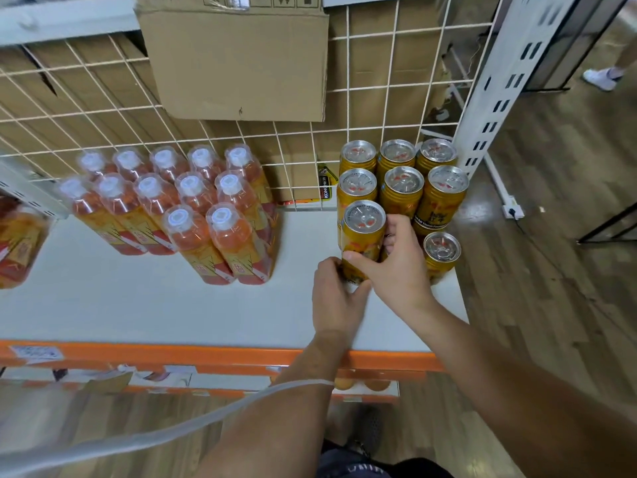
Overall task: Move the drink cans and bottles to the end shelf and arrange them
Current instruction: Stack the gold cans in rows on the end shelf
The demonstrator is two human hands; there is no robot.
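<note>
Two hands on one yellow can [363,239]: left hand [336,294] and right hand [396,267] both curl round it, on the shelf [172,305] near the white upright [498,81]; right hand maybe hides another can.

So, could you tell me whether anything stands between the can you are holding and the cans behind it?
Nothing visible does. The can, held by the left hand and right hand, stands directly before the other cans on the shelf.
</note>
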